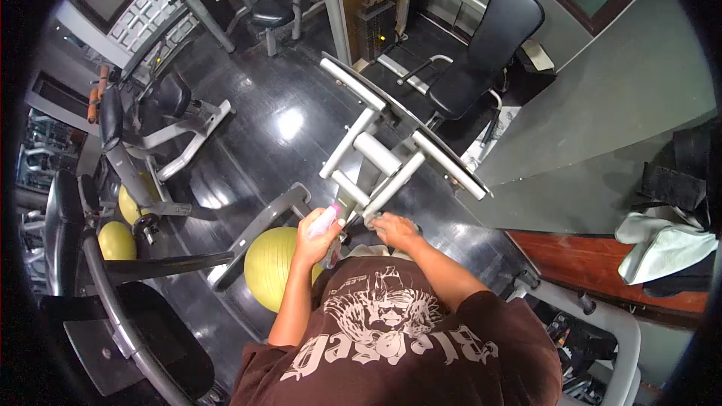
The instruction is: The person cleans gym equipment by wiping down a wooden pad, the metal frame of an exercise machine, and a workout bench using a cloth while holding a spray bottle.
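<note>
My left hand [314, 239] is wrapped round a spray bottle [322, 223] with a pink top and a pale body, partly hidden by the fingers. My right hand [396, 230] has its fingers curled at the near end of a silver metal frame [378, 153]. A small greyish patch shows at those fingertips; whether it is a cloth or part of the frame I cannot tell. The frame belongs to an exercise machine and carries long padded-looking bars at its far side.
A yellow-green exercise ball [272, 267] lies left of my legs. Black-seated gym machines stand on the left, with a black chair-like seat [492, 49] at the back right. A pale towel [665, 244] rests on a brown ledge [575, 263] to the right.
</note>
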